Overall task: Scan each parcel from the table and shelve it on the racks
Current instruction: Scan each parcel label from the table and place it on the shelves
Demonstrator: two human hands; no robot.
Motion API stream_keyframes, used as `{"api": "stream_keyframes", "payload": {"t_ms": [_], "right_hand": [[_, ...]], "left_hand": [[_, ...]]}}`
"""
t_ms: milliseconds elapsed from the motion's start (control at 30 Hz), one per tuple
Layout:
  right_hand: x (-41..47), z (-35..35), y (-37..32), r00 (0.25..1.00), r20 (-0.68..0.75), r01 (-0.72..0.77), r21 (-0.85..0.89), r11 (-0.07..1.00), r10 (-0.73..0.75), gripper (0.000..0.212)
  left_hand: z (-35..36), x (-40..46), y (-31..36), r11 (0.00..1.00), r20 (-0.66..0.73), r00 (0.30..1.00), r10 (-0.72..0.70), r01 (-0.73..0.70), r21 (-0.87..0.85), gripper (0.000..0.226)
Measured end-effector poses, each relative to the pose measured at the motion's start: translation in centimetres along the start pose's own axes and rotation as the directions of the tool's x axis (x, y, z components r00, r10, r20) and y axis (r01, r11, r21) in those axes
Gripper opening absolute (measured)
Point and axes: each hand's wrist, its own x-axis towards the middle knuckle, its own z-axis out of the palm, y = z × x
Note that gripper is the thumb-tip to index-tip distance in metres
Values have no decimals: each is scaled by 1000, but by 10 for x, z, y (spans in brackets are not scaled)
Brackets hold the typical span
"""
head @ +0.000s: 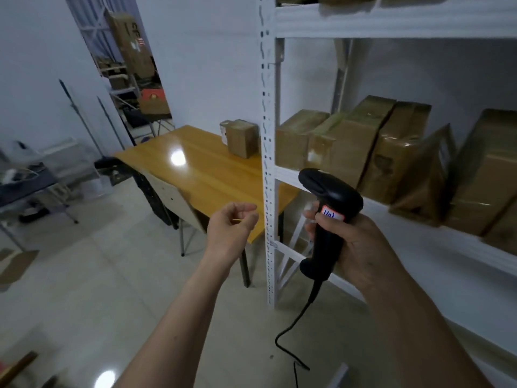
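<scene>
The right hand (361, 245) is holding a black barcode scanner (327, 219) upright by its handle, its grip clamped round it, cord (291, 331) hanging toward the floor. The left hand (232, 225) is hovering empty, fingers loosely curled, over the near corner of the wooden counter (201, 175). One brown parcel (240, 138) is sitting at the counter's far edge, just beside the white rack (268, 152), where more taped parcels (363, 144) are standing on the middle shelf.

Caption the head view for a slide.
Right hand grips scanner, left hand empty, one parcel left on table.
</scene>
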Motion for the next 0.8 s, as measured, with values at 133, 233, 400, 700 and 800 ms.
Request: {"api": "stream_keyframes", "payload": {"t_ms": [133, 233, 400, 700, 800], "right_hand": [[25, 35, 14, 1000, -8, -21, 1, 1000, 21, 15], [45, 53, 25, 999, -19, -47, -26, 999, 46, 20], [92, 77, 42, 995, -50, -82, -2, 997, 82, 26], [213, 134, 70, 989, 36, -142, 26, 990, 141, 19], [264, 147, 68, 984, 54, -174, 54, 983, 171, 19]], "left_hand": [[-31, 28, -7, 1000, 21, 1000, -3, 3, 0, 9], [-46, 48, -16, 1000, 30, 999, -18, 19, -13, 9], [-70, 81, -32, 999, 46, 998, -52, 52, 1, 9], [-110, 197, -56, 992, -8, 998, -61, 61, 111, 8], [-107, 255, -56, 986, 3, 997, -75, 74, 148, 8]]}}
